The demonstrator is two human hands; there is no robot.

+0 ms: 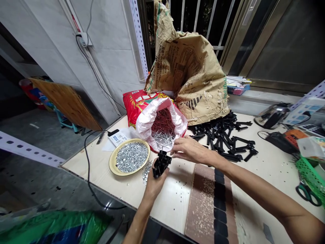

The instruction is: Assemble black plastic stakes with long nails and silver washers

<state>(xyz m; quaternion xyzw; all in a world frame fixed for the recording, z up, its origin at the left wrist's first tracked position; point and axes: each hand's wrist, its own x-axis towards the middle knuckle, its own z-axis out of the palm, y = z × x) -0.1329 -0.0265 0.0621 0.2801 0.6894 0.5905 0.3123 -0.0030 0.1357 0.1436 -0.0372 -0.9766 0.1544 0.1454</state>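
Observation:
My left hand (155, 184) is closed around a small bunch of black plastic parts (161, 164), held above the table just right of the bowl. A thin metal pin (162, 148) seems to stick up from their top. Beside the parts, my right hand (189, 149) has its fingers bent together in front of the bag's mouth; what they pinch, if anything, is too small to make out. The red bag (134, 101), its white lining (144, 120) rolled back, lies open with reddish-brown and silvery pins (164, 130) inside. Small metal washers or nuts (133, 156) fill a yellow bowl (113, 169).
A brown paper sack (200, 81) rises behind, with black plastic pieces (223, 139) heaped before it. A brown board (199, 206) with a row of black pads (219, 203) lies near the front edge. Scissors (308, 194) and a green basket (308, 171) are at right.

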